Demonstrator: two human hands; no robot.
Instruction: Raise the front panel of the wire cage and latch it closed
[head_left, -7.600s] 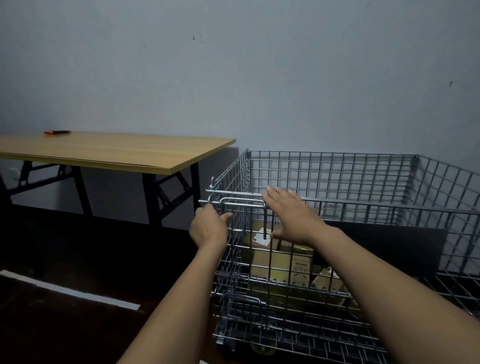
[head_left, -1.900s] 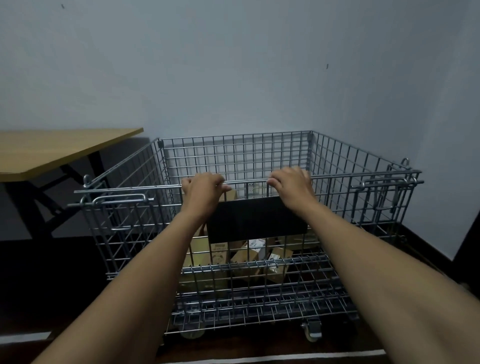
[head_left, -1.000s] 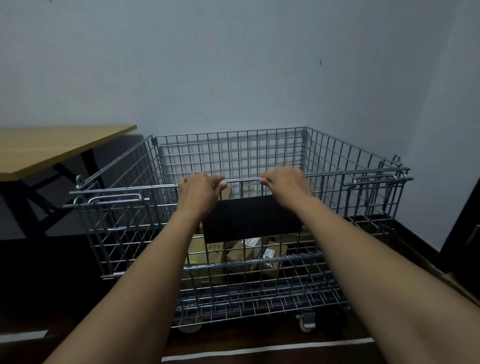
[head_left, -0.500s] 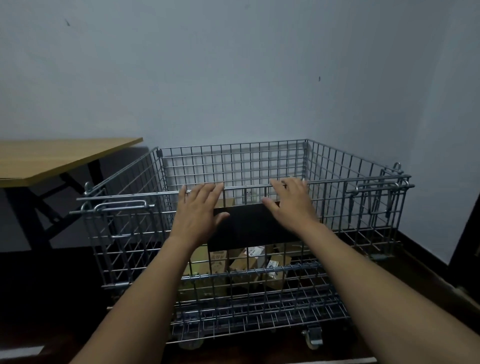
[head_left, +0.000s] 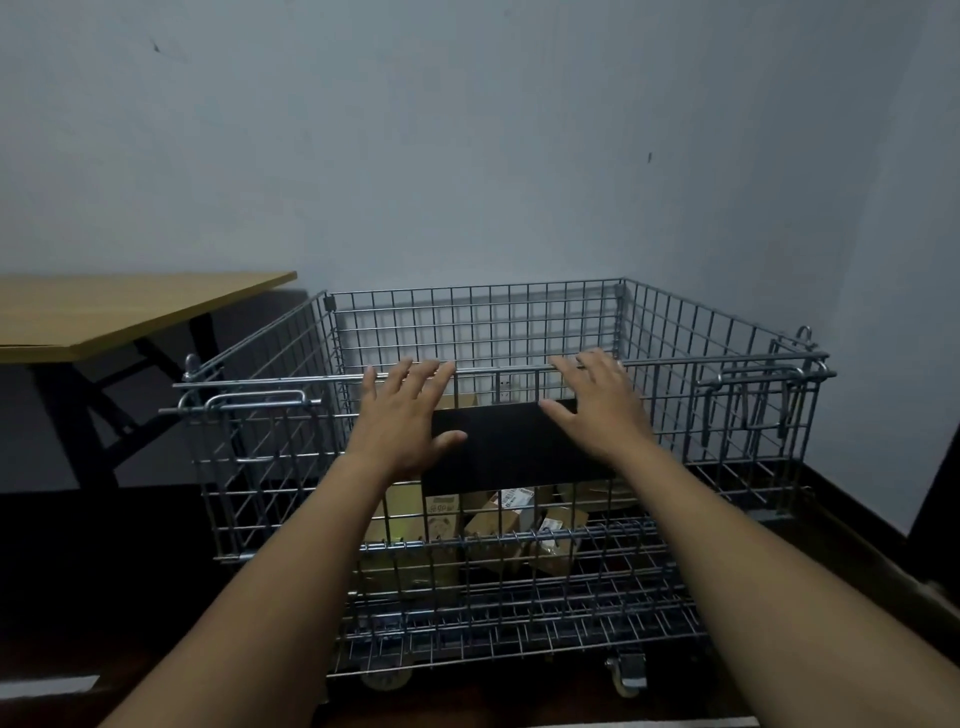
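The wire cage (head_left: 675, 332) stands on casters in front of me. Its front panel (head_left: 291, 467) is upright, with its top rail level with the side walls. A black plate (head_left: 514, 441) hangs on the panel's middle. A latch loop (head_left: 254, 401) sits at the panel's left top corner and another latch (head_left: 748, 384) at the right corner. My left hand (head_left: 402, 415) hovers open just in front of the top rail, fingers spread. My right hand (head_left: 592, 402) is open too, fingertips at the rail, holding nothing.
A wooden table (head_left: 119, 312) on black legs stands to the left of the cage. Several cardboard boxes (head_left: 493, 519) lie inside the cage. A grey wall is behind and to the right. A caster (head_left: 626, 675) shows under the front right.
Both hands gripped the panel's top rail a second ago; they have let go and now hover open in front of it. The view has tilted slightly upward.
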